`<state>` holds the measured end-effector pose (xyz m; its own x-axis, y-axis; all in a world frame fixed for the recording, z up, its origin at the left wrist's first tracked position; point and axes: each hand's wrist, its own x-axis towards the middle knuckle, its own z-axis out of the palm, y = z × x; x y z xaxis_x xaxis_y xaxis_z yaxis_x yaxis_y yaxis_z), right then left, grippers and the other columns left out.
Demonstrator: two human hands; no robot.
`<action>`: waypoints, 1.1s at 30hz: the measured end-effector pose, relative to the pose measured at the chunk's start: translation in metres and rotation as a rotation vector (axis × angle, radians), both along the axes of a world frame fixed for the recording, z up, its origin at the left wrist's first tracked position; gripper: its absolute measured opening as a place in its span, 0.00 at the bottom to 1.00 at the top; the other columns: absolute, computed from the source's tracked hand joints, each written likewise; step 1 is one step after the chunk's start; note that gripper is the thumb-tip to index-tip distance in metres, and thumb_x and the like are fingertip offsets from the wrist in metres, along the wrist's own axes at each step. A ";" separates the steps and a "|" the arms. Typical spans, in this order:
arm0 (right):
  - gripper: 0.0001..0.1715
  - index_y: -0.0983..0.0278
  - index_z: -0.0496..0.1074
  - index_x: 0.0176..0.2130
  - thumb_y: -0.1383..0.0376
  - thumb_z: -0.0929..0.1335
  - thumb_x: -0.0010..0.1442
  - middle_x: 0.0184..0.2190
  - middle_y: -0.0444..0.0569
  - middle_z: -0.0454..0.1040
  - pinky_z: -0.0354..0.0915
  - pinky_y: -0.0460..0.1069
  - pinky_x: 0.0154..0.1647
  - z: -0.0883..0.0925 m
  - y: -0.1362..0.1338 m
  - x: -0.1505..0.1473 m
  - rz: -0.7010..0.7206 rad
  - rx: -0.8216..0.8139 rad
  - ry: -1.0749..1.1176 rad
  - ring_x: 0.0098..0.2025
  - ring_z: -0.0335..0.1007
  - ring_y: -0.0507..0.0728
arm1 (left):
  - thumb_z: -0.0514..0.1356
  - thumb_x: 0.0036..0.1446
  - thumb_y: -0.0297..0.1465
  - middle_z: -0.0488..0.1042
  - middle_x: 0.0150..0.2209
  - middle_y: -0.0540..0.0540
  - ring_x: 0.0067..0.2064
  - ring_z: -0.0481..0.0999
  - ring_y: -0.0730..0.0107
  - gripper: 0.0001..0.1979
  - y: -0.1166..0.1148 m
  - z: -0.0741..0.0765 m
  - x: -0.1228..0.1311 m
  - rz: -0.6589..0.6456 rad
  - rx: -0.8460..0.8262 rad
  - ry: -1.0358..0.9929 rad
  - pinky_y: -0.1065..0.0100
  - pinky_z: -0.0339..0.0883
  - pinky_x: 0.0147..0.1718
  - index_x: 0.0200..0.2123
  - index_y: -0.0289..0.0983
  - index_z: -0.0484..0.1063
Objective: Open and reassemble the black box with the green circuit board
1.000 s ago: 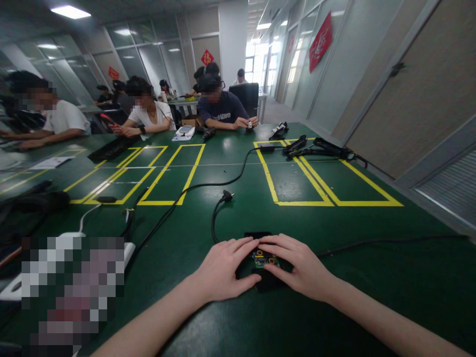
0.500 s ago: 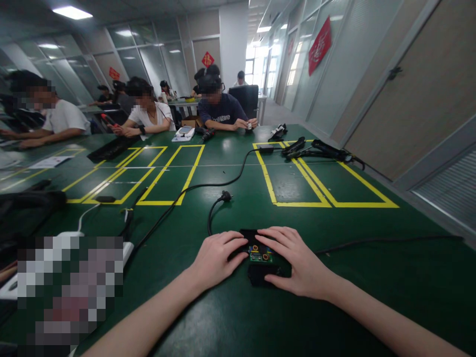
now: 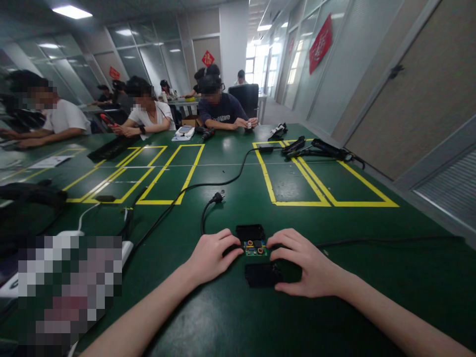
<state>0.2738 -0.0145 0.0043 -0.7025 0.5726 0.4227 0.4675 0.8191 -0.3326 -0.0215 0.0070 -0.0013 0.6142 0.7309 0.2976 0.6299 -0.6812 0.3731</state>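
Observation:
A small green circuit board [image 3: 256, 249] with two copper-wound coils lies between two black plastic case halves. The upper case half [image 3: 250, 231] is just beyond it and the lower case half [image 3: 262, 275] just nearer. My left hand [image 3: 211, 257] is closed in a pinch at the board's left end; the exact contact is small. At the board's right end, the fingers of my right hand [image 3: 301, 265] are curved and apart, with the thumb touching the lower case half's right corner. A black cord with a plug [image 3: 218, 198] runs behind my left hand.
A long black cable [image 3: 208, 185] crosses the green table [image 3: 223, 317]. Yellow tape rectangles mark its far part. A white power strip [image 3: 70, 235] is at left, black jointed gear [image 3: 320, 148] at far right. Several people sit opposite, one person [image 3: 226, 111] handling a small white object.
My right hand has spread and shifted slightly right, uncovering more of the case halves. The circuit board and the plug have moved slightly left.

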 end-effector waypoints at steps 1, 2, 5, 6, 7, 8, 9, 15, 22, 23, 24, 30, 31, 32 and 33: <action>0.17 0.60 0.75 0.42 0.57 0.78 0.55 0.47 0.55 0.79 0.70 0.58 0.51 0.000 0.000 0.000 0.010 -0.005 -0.009 0.50 0.75 0.63 | 0.59 0.72 0.37 0.77 0.36 0.49 0.33 0.78 0.71 0.10 0.001 0.000 -0.001 -0.016 -0.013 0.010 0.72 0.70 0.33 0.42 0.39 0.78; 0.17 0.60 0.76 0.42 0.58 0.78 0.55 0.46 0.54 0.79 0.71 0.58 0.51 0.000 0.000 -0.002 0.013 -0.005 -0.010 0.49 0.75 0.63 | 0.58 0.73 0.37 0.77 0.36 0.49 0.33 0.77 0.71 0.10 0.001 0.001 -0.002 -0.030 -0.023 0.016 0.72 0.69 0.33 0.42 0.39 0.78; 0.16 0.61 0.77 0.44 0.58 0.77 0.58 0.44 0.54 0.80 0.71 0.57 0.48 -0.004 -0.001 -0.008 0.002 0.034 0.010 0.46 0.76 0.61 | 0.59 0.72 0.36 0.77 0.36 0.48 0.36 0.77 0.67 0.09 0.003 0.002 -0.003 -0.050 -0.009 0.025 0.69 0.70 0.36 0.42 0.38 0.77; 0.15 0.62 0.77 0.45 0.58 0.76 0.59 0.43 0.54 0.81 0.71 0.57 0.47 -0.006 -0.001 -0.011 -0.007 0.053 0.016 0.45 0.76 0.62 | 0.59 0.72 0.35 0.77 0.36 0.47 0.37 0.77 0.66 0.09 0.004 0.002 -0.004 -0.053 0.004 0.027 0.67 0.71 0.38 0.42 0.38 0.77; 0.15 0.62 0.77 0.45 0.57 0.76 0.60 0.43 0.55 0.81 0.71 0.57 0.46 -0.007 -0.002 -0.013 -0.013 0.069 0.020 0.45 0.76 0.62 | 0.59 0.72 0.35 0.77 0.36 0.47 0.39 0.77 0.65 0.08 0.004 0.002 -0.004 -0.053 0.014 0.029 0.67 0.71 0.39 0.42 0.38 0.77; 0.15 0.62 0.78 0.45 0.57 0.75 0.61 0.43 0.55 0.81 0.71 0.57 0.46 -0.008 -0.002 -0.014 -0.019 0.084 0.023 0.45 0.76 0.62 | 0.59 0.72 0.35 0.77 0.36 0.46 0.39 0.77 0.64 0.08 0.005 0.002 -0.004 -0.051 0.019 0.029 0.66 0.71 0.40 0.42 0.38 0.76; 0.15 0.62 0.78 0.45 0.56 0.75 0.62 0.43 0.55 0.81 0.71 0.58 0.45 -0.008 -0.002 -0.016 -0.024 0.094 0.024 0.45 0.76 0.62 | 0.59 0.72 0.34 0.77 0.37 0.46 0.40 0.77 0.64 0.08 0.006 0.002 -0.004 -0.047 0.018 0.028 0.67 0.71 0.40 0.42 0.38 0.76; 0.12 0.63 0.76 0.49 0.62 0.71 0.66 0.45 0.56 0.80 0.73 0.58 0.45 -0.007 0.003 -0.010 -0.118 0.085 0.045 0.45 0.77 0.62 | 0.58 0.72 0.33 0.77 0.38 0.47 0.39 0.77 0.65 0.07 0.007 0.003 -0.006 -0.035 -0.024 0.011 0.67 0.71 0.39 0.43 0.39 0.75; 0.08 0.61 0.76 0.42 0.69 0.66 0.68 0.40 0.53 0.80 0.75 0.55 0.39 -0.009 0.011 -0.003 -0.176 -0.001 0.005 0.40 0.77 0.60 | 0.58 0.71 0.33 0.76 0.37 0.49 0.36 0.76 0.67 0.06 0.004 0.007 -0.006 -0.034 -0.155 -0.063 0.68 0.70 0.38 0.40 0.39 0.73; 0.09 0.62 0.77 0.43 0.69 0.65 0.70 0.39 0.53 0.80 0.75 0.54 0.38 -0.010 0.011 -0.003 -0.169 0.001 0.004 0.40 0.77 0.60 | 0.58 0.71 0.33 0.76 0.36 0.49 0.35 0.76 0.68 0.06 0.004 0.007 -0.007 -0.037 -0.172 -0.072 0.69 0.70 0.37 0.40 0.39 0.73; 0.10 0.62 0.77 0.43 0.68 0.65 0.71 0.39 0.53 0.80 0.75 0.54 0.38 -0.011 0.010 -0.003 -0.165 0.005 0.003 0.40 0.77 0.60 | 0.58 0.71 0.33 0.76 0.36 0.49 0.35 0.76 0.68 0.06 0.004 0.008 -0.008 -0.039 -0.185 -0.082 0.69 0.70 0.37 0.40 0.39 0.73; 0.12 0.63 0.78 0.46 0.66 0.64 0.73 0.37 0.51 0.81 0.74 0.49 0.35 -0.015 0.008 -0.002 -0.189 -0.026 -0.030 0.36 0.79 0.56 | 0.58 0.69 0.34 0.77 0.37 0.48 0.35 0.76 0.68 0.07 0.005 0.008 -0.010 -0.027 -0.241 -0.089 0.69 0.70 0.37 0.40 0.39 0.74; 0.12 0.63 0.78 0.46 0.66 0.64 0.73 0.37 0.50 0.81 0.73 0.48 0.35 -0.016 0.008 -0.002 -0.196 -0.040 -0.032 0.36 0.80 0.56 | 0.59 0.69 0.35 0.77 0.38 0.48 0.36 0.77 0.68 0.07 0.004 0.008 -0.011 -0.026 -0.249 -0.091 0.69 0.71 0.37 0.42 0.39 0.74; 0.11 0.62 0.78 0.46 0.66 0.65 0.73 0.37 0.50 0.81 0.73 0.48 0.34 -0.016 0.008 -0.002 -0.203 -0.053 -0.030 0.36 0.80 0.56 | 0.60 0.68 0.35 0.78 0.39 0.47 0.37 0.77 0.67 0.08 0.004 0.008 -0.011 -0.025 -0.253 -0.095 0.68 0.71 0.37 0.44 0.39 0.74; 0.11 0.62 0.78 0.46 0.66 0.65 0.72 0.37 0.50 0.81 0.73 0.47 0.34 -0.016 0.007 -0.002 -0.207 -0.067 -0.023 0.36 0.80 0.56 | 0.62 0.66 0.36 0.78 0.40 0.47 0.37 0.77 0.66 0.10 0.003 0.008 -0.011 -0.027 -0.255 -0.100 0.68 0.72 0.38 0.48 0.39 0.74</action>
<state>0.2717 -0.0072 -0.0114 -0.5759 0.7321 0.3638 0.6319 0.6810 -0.3701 -0.0327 0.0105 0.0069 0.6112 0.7739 0.1659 0.5645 -0.5731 0.5940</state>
